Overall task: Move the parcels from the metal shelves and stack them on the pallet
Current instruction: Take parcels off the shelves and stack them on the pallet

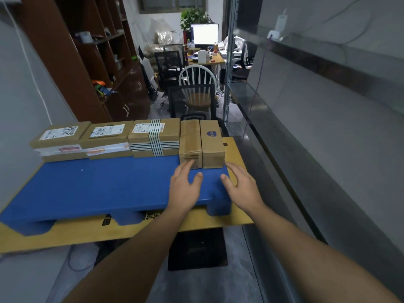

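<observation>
A blue pallet (105, 186) lies on a sheet of brown cardboard (196, 221). Along its far edge stands a row of cardboard parcels: a flat one with a white label (59, 134), a second labelled one (107, 132), one bound with striped tape (155, 136), a tall taped one (190, 143) and one with a blue badge (212, 143). My left hand (184, 186) is open, its fingertips touching the front of the tall taped parcel. My right hand (240, 186) is open beside the badge parcel, at the pallet's right corner.
Metal shelves (328, 101) run along the right side. A brown cabinet (91, 62) stands at the left. Chairs (196, 88) and a desk with a lit monitor (204, 35) fill the room behind the pallet. A black mat (196, 250) lies on the floor under the cardboard.
</observation>
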